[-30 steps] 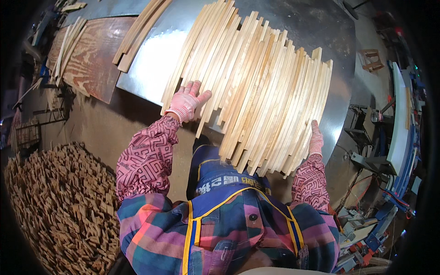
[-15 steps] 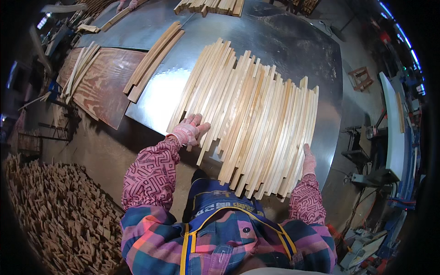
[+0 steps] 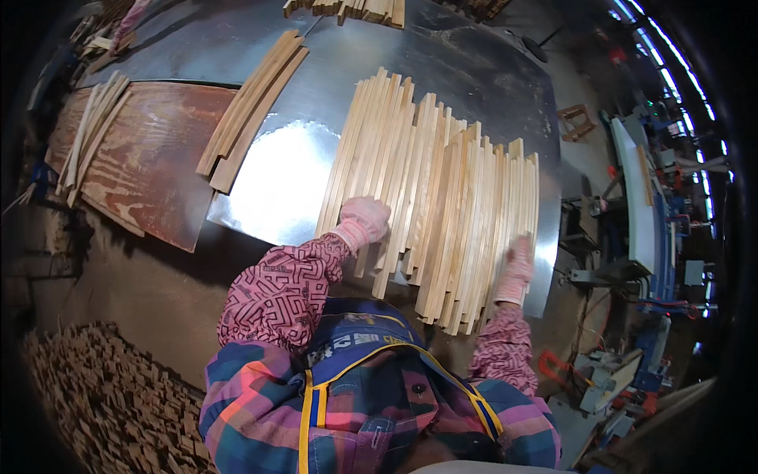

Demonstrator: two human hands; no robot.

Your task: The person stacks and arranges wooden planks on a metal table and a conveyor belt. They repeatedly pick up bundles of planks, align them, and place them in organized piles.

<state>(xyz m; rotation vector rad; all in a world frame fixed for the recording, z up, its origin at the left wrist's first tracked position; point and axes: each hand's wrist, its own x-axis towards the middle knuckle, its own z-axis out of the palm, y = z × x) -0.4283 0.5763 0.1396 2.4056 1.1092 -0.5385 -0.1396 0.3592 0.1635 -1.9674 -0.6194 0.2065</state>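
A wide row of pale wooden strips (image 3: pixel 442 205) lies side by side on the metal tabletop, their near ends uneven and reaching past the table's front edge. My left hand (image 3: pixel 365 219), in a pink glove, rests on the left part of the row with its fingers curled down against the strips; the fingertips are hidden. Along the row's right side, my right hand (image 3: pixel 517 265), also gloved, lies with its fingers stretched out against the outer strips.
To the left, two longer wooden boards (image 3: pixel 253 110) lie on the metal tabletop (image 3: pixel 276 189). Beyond them a reddish wooden panel (image 3: pixel 158 158) carries several thin strips (image 3: pixel 93 130). More strips (image 3: pixel 347 8) lie at the far edge. A heap of wood offcuts (image 3: pixel 118 403) covers the lower left floor.
My left hand has gone from spread fingers to curled ones, farther right on the row. My right hand has moved inward against the right side. The strips sit closer together; the view has shifted.
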